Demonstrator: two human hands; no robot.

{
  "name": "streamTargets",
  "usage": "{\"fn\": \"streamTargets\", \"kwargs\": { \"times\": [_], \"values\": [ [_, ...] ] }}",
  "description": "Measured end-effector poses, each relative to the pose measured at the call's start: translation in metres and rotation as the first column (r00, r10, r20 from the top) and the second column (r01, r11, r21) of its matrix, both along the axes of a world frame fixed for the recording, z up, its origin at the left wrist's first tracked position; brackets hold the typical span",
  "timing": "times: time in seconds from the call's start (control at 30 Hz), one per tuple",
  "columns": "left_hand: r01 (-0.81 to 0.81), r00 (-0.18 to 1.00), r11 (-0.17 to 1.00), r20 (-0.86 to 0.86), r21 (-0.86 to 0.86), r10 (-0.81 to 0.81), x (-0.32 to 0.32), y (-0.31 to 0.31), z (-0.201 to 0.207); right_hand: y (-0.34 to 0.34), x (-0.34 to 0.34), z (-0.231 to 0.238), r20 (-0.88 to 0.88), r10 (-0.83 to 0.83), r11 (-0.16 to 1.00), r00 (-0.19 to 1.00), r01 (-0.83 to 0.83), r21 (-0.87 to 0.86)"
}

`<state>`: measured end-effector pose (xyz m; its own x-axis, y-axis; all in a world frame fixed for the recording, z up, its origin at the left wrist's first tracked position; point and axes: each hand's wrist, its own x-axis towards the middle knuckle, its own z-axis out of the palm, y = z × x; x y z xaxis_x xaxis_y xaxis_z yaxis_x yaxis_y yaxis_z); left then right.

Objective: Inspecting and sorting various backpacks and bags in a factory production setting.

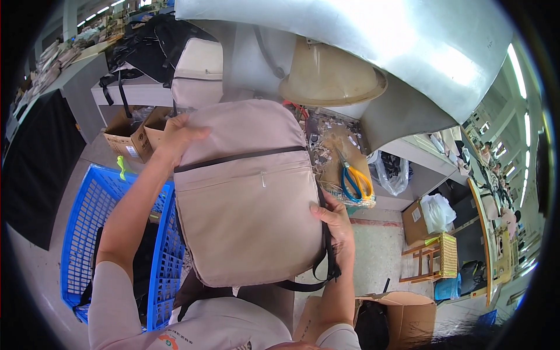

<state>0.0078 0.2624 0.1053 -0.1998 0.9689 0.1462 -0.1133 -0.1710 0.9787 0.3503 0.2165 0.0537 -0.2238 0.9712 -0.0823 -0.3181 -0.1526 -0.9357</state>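
A beige fabric backpack (251, 227) with a black zip across its upper part and a small pale zip pull is held up in front of my body. My left hand (185, 137) grips its upper left edge, thumb lying on the front. My right hand (337, 219) is closed round the lower right edge, thumb in front and the other fingers partly hidden behind. A black strap (315, 283) hangs at the lower right corner, beside my right wrist. Whatever is behind the bag is hidden.
A blue plastic basket (166, 256) stands at my left. Ahead are a metal hood (396, 41), a beige bowl-shaped cover (332, 76), and scissors (353, 182) with blue and yellow handles on a scrap-littered surface. Another beige bag (198, 70) lies beyond. A cardboard box (411, 321) and wooden stool (434, 256) are at right.
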Motion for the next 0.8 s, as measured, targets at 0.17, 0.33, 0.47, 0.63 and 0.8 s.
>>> {"fn": "streamTargets", "kwargs": {
  "times": [0.17,0.33,0.47,0.63,0.8],
  "values": [
    [0.002,0.998,1.0,0.055,-0.003,-0.002,0.001,0.001,-0.003,-0.001,0.003,0.005,0.006,-0.007,1.0,1.0,0.007,0.015],
    [-0.03,0.989,0.999,0.143,-0.017,0.033,-0.004,-0.003,-0.006,-0.001,0.011,-0.01,-0.023,0.031,0.999,0.999,-0.032,-0.035],
    [0.004,0.963,0.999,0.268,-0.033,0.005,-0.022,-0.014,-0.001,-0.005,0.004,-0.023,-0.195,0.029,0.983,0.98,-0.064,-0.171],
    [0.0,0.948,0.996,0.317,-0.088,0.028,-0.042,-0.017,-0.004,-0.01,-0.008,-0.046,-0.061,0.081,0.997,0.995,-0.08,0.022],
    [0.062,0.909,0.992,0.417,-0.112,-0.01,-0.048,-0.011,-0.006,-0.019,-0.035,-0.048,0.429,-0.065,0.918,0.901,-0.114,0.379]
  ]
}}
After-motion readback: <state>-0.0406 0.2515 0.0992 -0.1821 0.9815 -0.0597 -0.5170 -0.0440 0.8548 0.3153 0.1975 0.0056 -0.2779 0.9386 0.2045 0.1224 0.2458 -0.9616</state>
